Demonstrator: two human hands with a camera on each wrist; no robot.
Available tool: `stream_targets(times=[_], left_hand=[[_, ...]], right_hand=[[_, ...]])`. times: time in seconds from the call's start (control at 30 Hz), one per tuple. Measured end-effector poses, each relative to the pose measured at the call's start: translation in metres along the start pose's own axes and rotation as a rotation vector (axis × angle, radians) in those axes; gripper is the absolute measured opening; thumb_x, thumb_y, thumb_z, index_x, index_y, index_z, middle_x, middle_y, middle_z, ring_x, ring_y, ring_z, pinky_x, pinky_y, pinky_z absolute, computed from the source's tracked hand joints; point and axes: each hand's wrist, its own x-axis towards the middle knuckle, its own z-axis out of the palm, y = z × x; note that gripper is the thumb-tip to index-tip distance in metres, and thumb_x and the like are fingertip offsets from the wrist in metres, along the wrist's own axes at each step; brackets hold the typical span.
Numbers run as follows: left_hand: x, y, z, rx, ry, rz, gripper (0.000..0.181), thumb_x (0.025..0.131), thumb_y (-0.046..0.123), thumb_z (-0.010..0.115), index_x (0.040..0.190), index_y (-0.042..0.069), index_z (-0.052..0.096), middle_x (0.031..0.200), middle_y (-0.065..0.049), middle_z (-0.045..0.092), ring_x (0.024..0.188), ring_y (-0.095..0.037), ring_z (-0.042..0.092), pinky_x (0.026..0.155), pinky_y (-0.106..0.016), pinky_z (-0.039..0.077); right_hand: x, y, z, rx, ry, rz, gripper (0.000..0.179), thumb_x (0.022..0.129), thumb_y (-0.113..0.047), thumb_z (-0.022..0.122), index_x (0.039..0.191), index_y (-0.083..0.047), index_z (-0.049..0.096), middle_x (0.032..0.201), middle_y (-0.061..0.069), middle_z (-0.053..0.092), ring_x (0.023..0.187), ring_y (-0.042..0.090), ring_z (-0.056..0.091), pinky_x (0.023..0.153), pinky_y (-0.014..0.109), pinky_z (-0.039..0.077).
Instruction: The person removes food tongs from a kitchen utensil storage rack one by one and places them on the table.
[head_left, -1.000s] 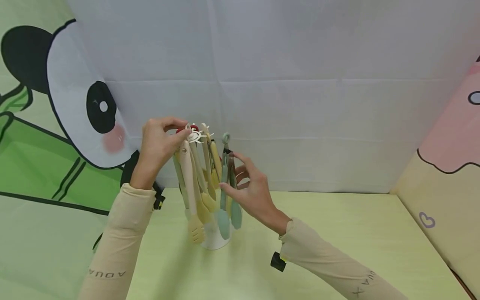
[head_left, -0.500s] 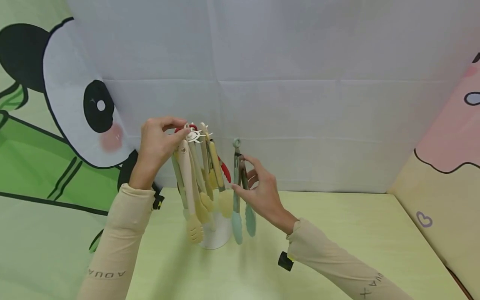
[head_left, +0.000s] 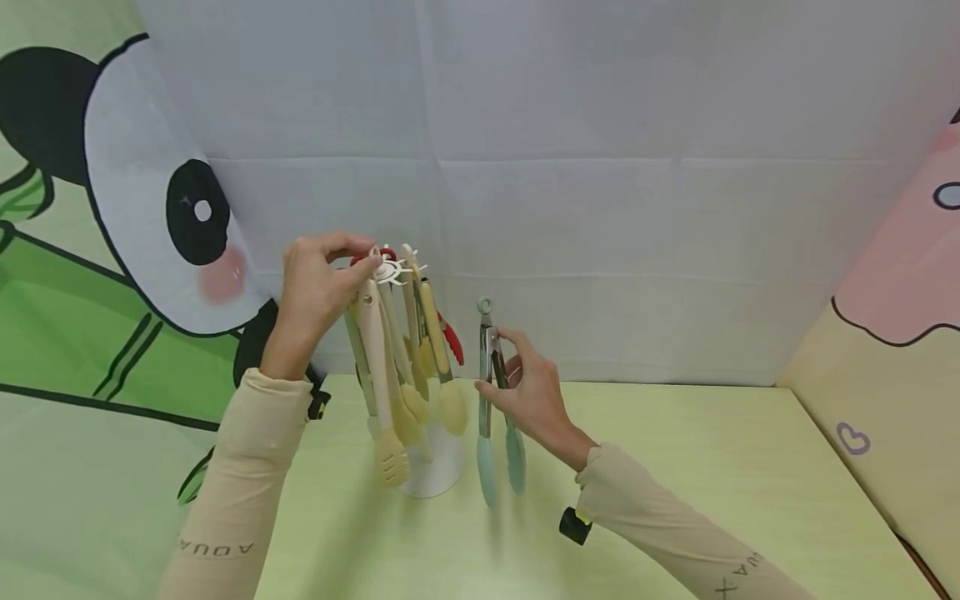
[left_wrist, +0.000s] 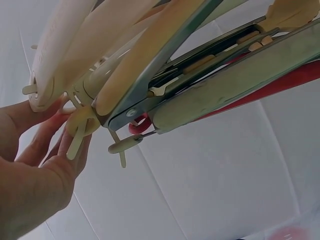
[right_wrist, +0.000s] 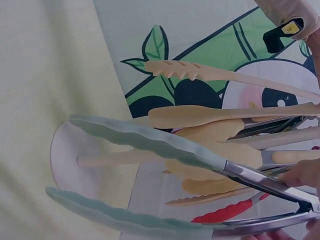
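My right hand [head_left: 536, 400] holds a pair of metal tongs [head_left: 485, 408] with mint-green scalloped tips [right_wrist: 145, 142], its thumb and fingers on the tongs' arms. The tongs hang upright, tips down and spread apart, to the right of a white utensil stand [head_left: 438, 482]. My left hand [head_left: 315, 287] pinches the stand's top among its hooks, as the left wrist view also shows. Around the stand hang several cream and yellow utensils, among them a slotted pasta server [head_left: 392, 458], plus a tool with a red part [head_left: 452, 342] at the back.
The stand rests on a pale yellow-green table [head_left: 675, 467]. Behind it hangs a white cloth backdrop [head_left: 600, 250], with a panda print [head_left: 157, 233] at the left and a pink printed panel [head_left: 900, 267] at the right.
The tongs have moved right and down in my right hand, away from the stand, uncovering a yellow utensil and the red part. My left hand stays at the stand's top.
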Motion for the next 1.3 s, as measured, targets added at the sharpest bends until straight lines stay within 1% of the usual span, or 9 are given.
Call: stream_targets(times=[0.2,0.43,0.57,0.7,0.97,1.3], left_hand=[[-0.003,0.0,-0.001,-0.016,0.009,0.0,0.024,0.087,0.014,0.068,0.107,0.0,0.071,0.111,-0.016,0.066,0.106,-0.025,0.057,0.09,-0.045,0.046],[-0.006,0.0,-0.001,-0.007,0.027,0.01,0.023,0.087,0.013,0.068,0.106,0.0,0.071,0.11,-0.015,0.067,0.105,-0.024,0.059,0.087,-0.042,0.049],[-0.006,0.0,-0.001,-0.007,0.034,0.013,0.023,0.087,0.014,0.068,0.106,0.0,0.071,0.11,-0.015,0.067,0.105,-0.023,0.06,0.087,-0.041,0.05],[-0.007,0.001,-0.002,-0.014,0.035,0.015,0.023,0.088,0.013,0.068,0.106,0.0,0.071,0.111,-0.015,0.067,0.105,-0.023,0.06,0.087,-0.039,0.05],[-0.01,0.003,-0.003,-0.04,0.041,0.034,0.023,0.087,0.01,0.068,0.106,-0.002,0.07,0.11,-0.015,0.067,0.104,-0.023,0.061,0.086,-0.034,0.05],[-0.015,0.005,-0.003,-0.061,0.034,0.031,0.022,0.088,0.01,0.067,0.106,-0.002,0.07,0.112,-0.015,0.066,0.106,-0.023,0.061,0.086,-0.033,0.05]], right_hand=[[-0.004,0.016,0.008,0.007,-0.026,0.018,0.064,0.075,-0.017,0.078,0.132,-0.021,0.05,0.074,0.01,0.06,0.063,0.019,0.055,0.052,0.031,0.046],[-0.01,0.033,0.021,-0.023,-0.048,0.052,0.063,0.075,-0.017,0.079,0.131,-0.019,0.05,0.073,0.009,0.061,0.063,0.016,0.054,0.051,0.03,0.045],[-0.014,0.039,0.027,-0.036,-0.061,0.08,0.063,0.075,-0.018,0.079,0.131,-0.017,0.049,0.074,0.009,0.061,0.064,0.017,0.053,0.051,0.03,0.044],[-0.016,0.045,0.032,-0.049,-0.072,0.109,0.063,0.076,-0.019,0.078,0.131,-0.016,0.049,0.073,0.008,0.059,0.061,0.017,0.051,0.049,0.03,0.042],[-0.02,0.057,0.04,-0.088,-0.074,0.128,0.061,0.075,-0.018,0.077,0.13,-0.013,0.05,0.067,0.004,0.055,0.057,0.015,0.046,0.048,0.028,0.037],[-0.027,0.069,0.051,-0.105,-0.125,0.182,0.059,0.076,-0.018,0.076,0.128,-0.011,0.048,0.061,0.002,0.055,0.051,0.014,0.047,0.046,0.028,0.039]])
